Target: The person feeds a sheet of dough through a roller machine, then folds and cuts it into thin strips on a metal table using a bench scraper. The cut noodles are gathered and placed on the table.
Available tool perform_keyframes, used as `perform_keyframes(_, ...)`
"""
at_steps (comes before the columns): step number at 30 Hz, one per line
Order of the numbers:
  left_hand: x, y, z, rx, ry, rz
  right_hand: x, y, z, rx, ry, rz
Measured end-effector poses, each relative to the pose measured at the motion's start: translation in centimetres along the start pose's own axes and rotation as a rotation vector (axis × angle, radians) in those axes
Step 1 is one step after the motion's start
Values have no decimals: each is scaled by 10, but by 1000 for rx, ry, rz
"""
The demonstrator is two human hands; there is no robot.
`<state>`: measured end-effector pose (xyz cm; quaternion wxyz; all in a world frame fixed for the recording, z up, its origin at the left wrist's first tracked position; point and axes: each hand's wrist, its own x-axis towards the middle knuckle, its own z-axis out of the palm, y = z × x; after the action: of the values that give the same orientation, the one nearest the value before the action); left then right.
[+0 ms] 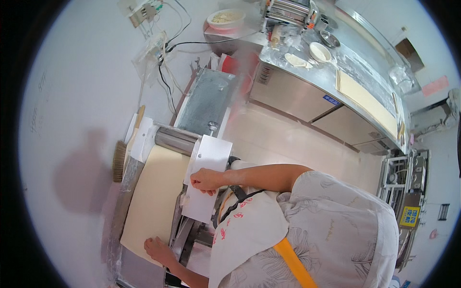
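A long, smooth sheet of pale dough lies along the bed of a dough-rolling machine, its far end at the metal roller. My left hand rests on the near end of the sheet, close to its right edge, with fingers apart and slightly bent. Beside the dough, my right hand is over the machine's white side cover. Its fingers are curled in, and nothing shows in them. A light apron hangs in front of me, partly hiding the machine's frame.
A wooden-handled brush stands against the wall, left of the machine. Behind the roller is a grey metal plate. Cables hang along the wall. A steel counter at the far right carries bowls, dough pieces and a folded dough sheet.
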<state>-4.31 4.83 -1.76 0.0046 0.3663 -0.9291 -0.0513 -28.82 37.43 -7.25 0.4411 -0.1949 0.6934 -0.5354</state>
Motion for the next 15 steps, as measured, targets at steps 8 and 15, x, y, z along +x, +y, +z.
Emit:
perform_keyframes(8,-2,22,-5,-52,-13,17,-16,-3,-1,2,39,-11)
perform_keyframes(15,-8,28,-3,-110,28,0,-73,15,-40,-14,-20,-101)
